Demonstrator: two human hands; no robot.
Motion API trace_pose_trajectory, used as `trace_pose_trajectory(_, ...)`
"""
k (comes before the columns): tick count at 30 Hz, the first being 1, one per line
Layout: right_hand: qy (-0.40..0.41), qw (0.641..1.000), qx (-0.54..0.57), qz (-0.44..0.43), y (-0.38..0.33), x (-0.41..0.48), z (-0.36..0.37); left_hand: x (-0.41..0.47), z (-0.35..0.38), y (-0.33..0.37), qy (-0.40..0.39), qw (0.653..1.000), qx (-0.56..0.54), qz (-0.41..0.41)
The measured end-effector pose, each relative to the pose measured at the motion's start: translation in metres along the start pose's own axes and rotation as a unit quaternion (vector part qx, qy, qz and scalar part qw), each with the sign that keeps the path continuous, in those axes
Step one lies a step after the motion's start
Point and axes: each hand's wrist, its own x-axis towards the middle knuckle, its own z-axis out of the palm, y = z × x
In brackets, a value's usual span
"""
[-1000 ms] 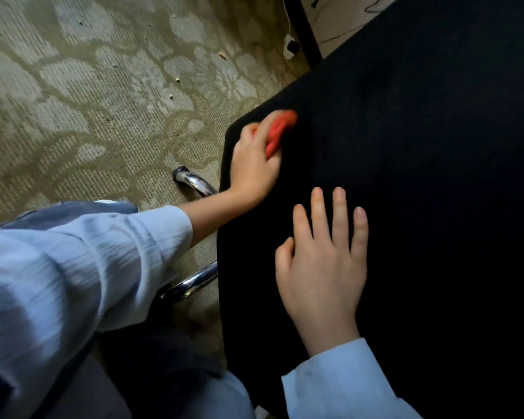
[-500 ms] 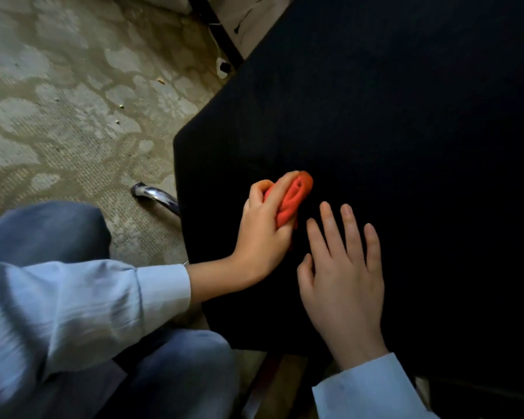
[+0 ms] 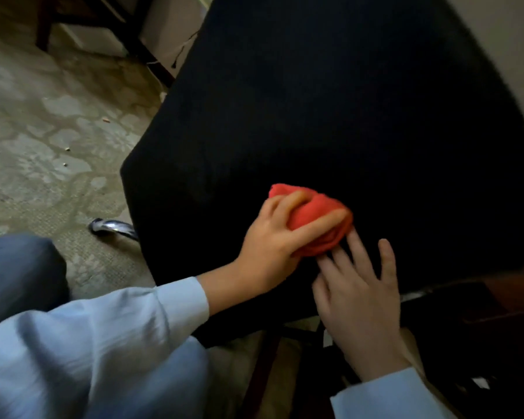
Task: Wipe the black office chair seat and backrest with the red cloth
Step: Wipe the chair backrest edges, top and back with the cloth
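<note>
The black chair [image 3: 315,116] is filling most of the upper right and the centre of the frame, and its padded surface is facing the camera. The picture is somewhat blurred, so I cannot tell if this surface is the seat or the backrest.

The cloth [image 3: 312,217] is lying bunched on this black surface, a little below the centre of the frame, near the lower edge of the chair. The left hand [image 3: 270,246] is coming in from the lower left and is gripping the cloth from above. Its fingers [image 3: 318,226] are curling over the red bundle and are pressing it against the chair.

The right hand [image 3: 360,300] is resting flat on the chair just right of and below the cloth. It is holding nothing, and its fingers [image 3: 386,258] are lying straight and slightly spread. The tips of two of them are touching the lower edge of the cloth.

Both arms are wearing light blue sleeves: the left sleeve [image 3: 103,343] is covering the lower left of the frame, and the right sleeve [image 3: 390,394] is showing at the bottom edge. A knee [image 3: 18,276] in blue jeans is showing at the left edge.

A patterned carpet [image 3: 43,140] is covering the floor in the left half of the frame. A shiny metal leg [image 3: 115,229] is sticking out from under the left edge of the chair.
</note>
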Motion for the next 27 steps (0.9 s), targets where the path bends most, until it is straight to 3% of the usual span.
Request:
trace_pose_trajectory(2, -0.024, 0.999, -0.015, -0.031, 0.005, -0.016, 0.003, -0.014, -0.001, -0.017, -0.032, 0.998, 0.023, 0.055)
trace_pose_trajectory(5, -0.013, 1.0, -0.017, 0.009, 0.011, -0.034, 0.001, -0.007, -0.007, -0.02, -0.054, 0.995, 0.033, 0.071)
trace_pose_trajectory(8, 0.042, 0.998, -0.014, 0.055, 0.017, -0.036, -0.009, 0.021, -0.012, 0.005, 0.019, 1.0, -0.018, 0.003)
trace_pose_trajectory(12, 0.109, 0.99, -0.021, 0.084, 0.032, -0.035, -0.017, 0.077, -0.016, 0.061, 0.15, 0.979, -0.119, -0.076)
trace_pose_trajectory(15, 0.15, 0.985, -0.013, 0.086, 0.049, -0.038, -0.021, 0.091, -0.015, 0.092, 0.172, 0.975, -0.115, -0.082)
trace_pose_trajectory(18, 0.181, 0.981, 0.007, 0.068, 0.061, -0.043, -0.019, 0.068, -0.003, 0.09, 0.112, 0.991, -0.031, 0.065)
trace_pose_trajectory(20, 0.211, 0.975, 0.027, 0.055, 0.066, -0.049, -0.016, 0.054, 0.001, 0.08, 0.041, 0.981, 0.028, 0.186)
trace_pose_trajectory(22, 0.232, 0.971, 0.039, 0.035, 0.069, -0.059, -0.012, 0.049, -0.002, 0.076, -0.007, 0.973, 0.043, 0.226)
trace_pose_trajectory(24, 0.255, 0.964, 0.056, 0.042, 0.07, -0.065, -0.012, 0.057, -0.012, 0.084, 0.01, 0.98, 0.009, 0.201)
trace_pose_trajectory(27, 0.311, 0.93, 0.127, 0.148, 0.068, -0.058, -0.021, 0.094, -0.035, 0.106, 0.129, 0.985, -0.052, 0.101)
